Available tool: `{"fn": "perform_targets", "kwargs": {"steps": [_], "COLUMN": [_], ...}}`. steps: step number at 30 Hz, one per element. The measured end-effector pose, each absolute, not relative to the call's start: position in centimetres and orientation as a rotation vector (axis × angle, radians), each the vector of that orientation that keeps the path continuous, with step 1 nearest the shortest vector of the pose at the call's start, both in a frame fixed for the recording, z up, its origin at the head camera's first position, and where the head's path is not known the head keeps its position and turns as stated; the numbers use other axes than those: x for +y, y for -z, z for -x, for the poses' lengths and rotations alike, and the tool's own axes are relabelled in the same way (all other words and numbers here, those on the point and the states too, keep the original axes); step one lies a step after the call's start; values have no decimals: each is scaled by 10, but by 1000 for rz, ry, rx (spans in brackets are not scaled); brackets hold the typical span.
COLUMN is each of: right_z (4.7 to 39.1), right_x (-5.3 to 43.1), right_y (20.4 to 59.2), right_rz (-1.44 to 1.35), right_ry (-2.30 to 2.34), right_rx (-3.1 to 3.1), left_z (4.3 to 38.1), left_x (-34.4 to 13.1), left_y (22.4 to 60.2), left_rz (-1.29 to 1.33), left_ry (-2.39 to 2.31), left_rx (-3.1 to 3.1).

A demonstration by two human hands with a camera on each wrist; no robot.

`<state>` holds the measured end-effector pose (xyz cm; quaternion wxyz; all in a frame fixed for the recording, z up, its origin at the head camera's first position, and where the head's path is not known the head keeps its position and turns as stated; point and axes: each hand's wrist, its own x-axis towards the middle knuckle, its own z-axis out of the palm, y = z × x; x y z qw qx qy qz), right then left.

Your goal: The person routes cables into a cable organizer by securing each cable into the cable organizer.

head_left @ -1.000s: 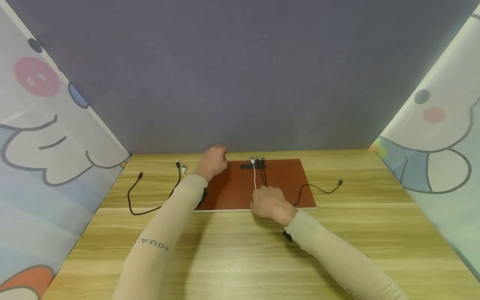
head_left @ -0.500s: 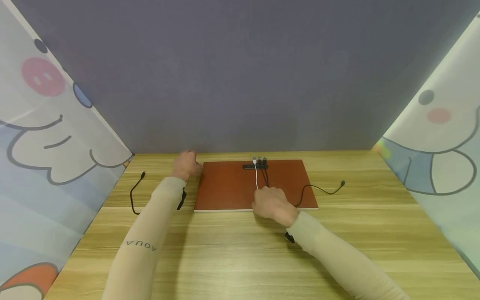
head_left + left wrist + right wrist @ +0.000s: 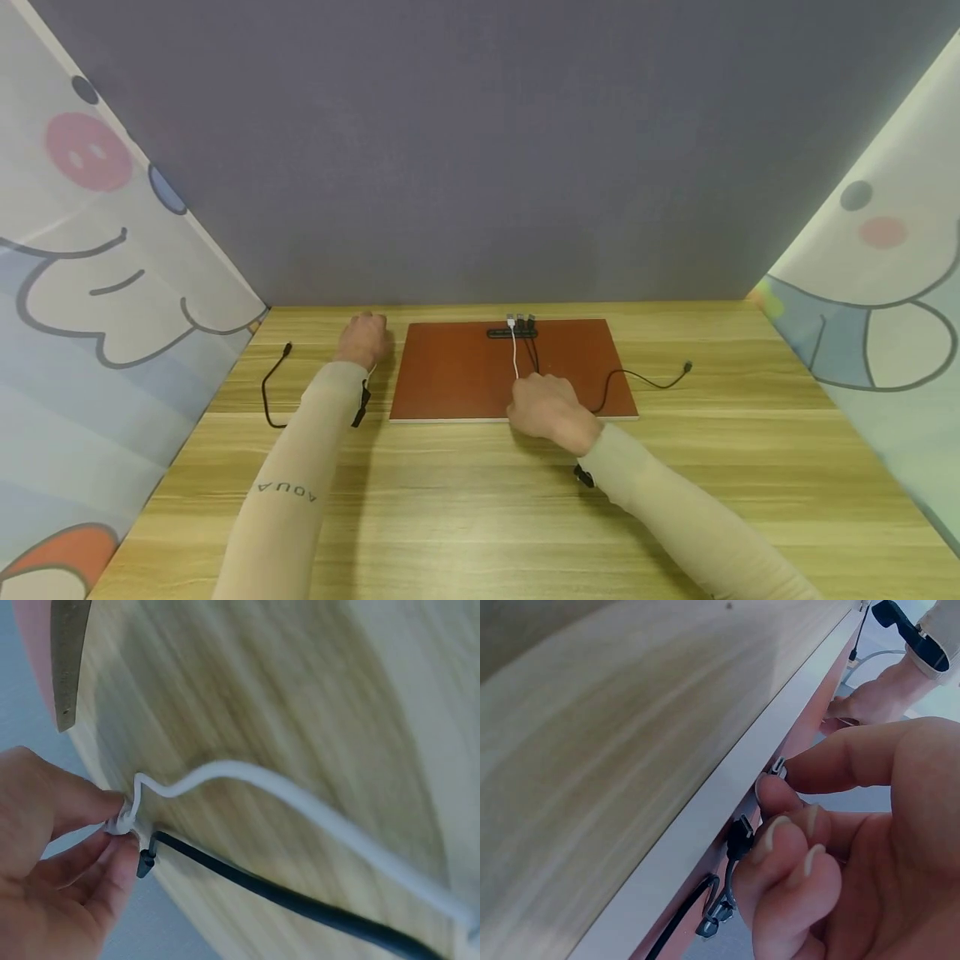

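Observation:
On the table left of the brown board (image 3: 442,375), my left hand (image 3: 362,340) pinches the end of a white cable (image 3: 300,806) between thumb and fingers; its plug is mostly hidden. Beside those fingers lies a black cable (image 3: 285,896) with a dark plug. At the board's front edge, my right hand (image 3: 547,408) pinches a small metal-tipped plug (image 3: 778,766) with thumb and forefinger. Next to that hand a black USB-C plug (image 3: 740,836) stands by the board's edge. A white cable (image 3: 515,358) runs from the black cable holder (image 3: 512,334) toward my right hand.
Black USB plugs (image 3: 531,322) sit beside the white one at the cable holder. A black cable (image 3: 645,379) trails off the board's right side onto the wooden table (image 3: 465,508). Another black cable end (image 3: 287,348) lies far left. A grey panel (image 3: 480,167) stands behind.
My left hand has moved left from the board's left edge onto the table, over the plugs there, and now pinches the white cable's end. The right hand stays at the board's front edge.

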<state>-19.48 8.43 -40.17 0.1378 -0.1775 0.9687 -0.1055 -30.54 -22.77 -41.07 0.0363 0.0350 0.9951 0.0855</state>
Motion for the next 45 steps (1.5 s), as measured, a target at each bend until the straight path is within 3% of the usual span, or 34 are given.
{"fn": "perform_targets", "kwargs": {"steps": [18,45], "right_z": [187,198], "right_x": [87,66], "right_y": [400,399], "right_rz": [598,666], "right_ry": [390,1287], "right_rx": [2825,2570], "left_z": [300,253], "left_x": [-228,-161], "left_y": [393,350], "left_rz": [-260,-659], "left_ry": [-445,-803], "left_rx": [2918,2930]}}
